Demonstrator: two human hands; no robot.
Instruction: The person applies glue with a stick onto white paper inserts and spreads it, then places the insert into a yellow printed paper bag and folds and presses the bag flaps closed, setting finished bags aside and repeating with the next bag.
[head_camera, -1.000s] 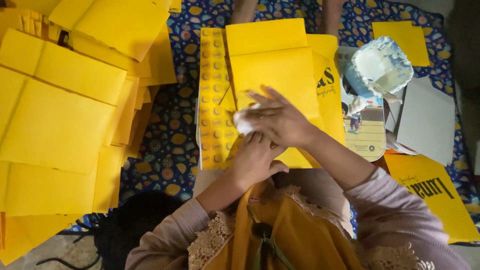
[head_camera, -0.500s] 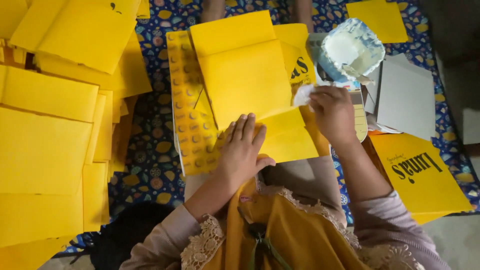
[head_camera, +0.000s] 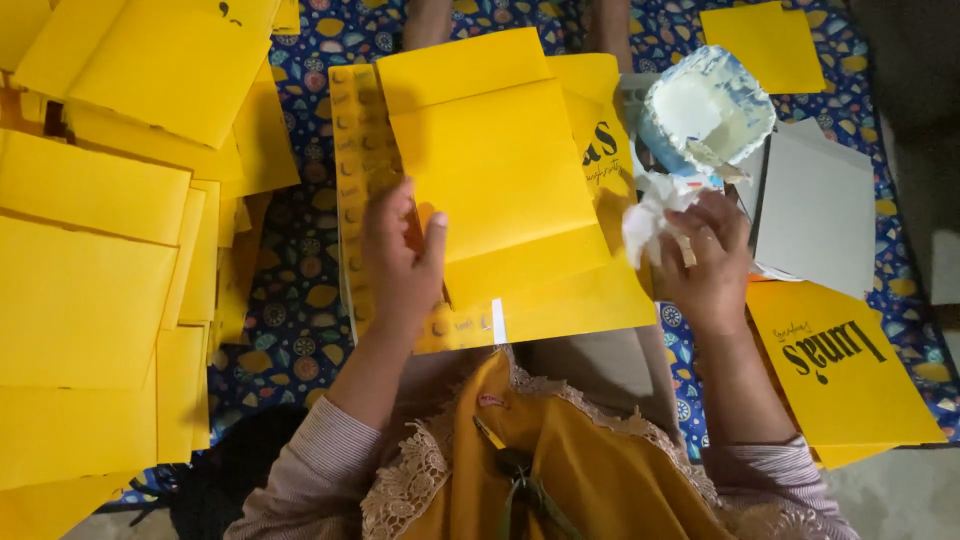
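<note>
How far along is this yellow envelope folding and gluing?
Done: folded yellow envelopes lie piled at the person's left. In hand: the left hand presses one folded yellow sheet flat, while the right hand holds a white rag by the paste bowl. Left: more yellow sheets lie unfolded at the right.

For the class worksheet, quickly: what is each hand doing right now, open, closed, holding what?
Left hand: open, flat on the folded yellow paper.
Right hand: closed on a crumpled white cloth.
</note>
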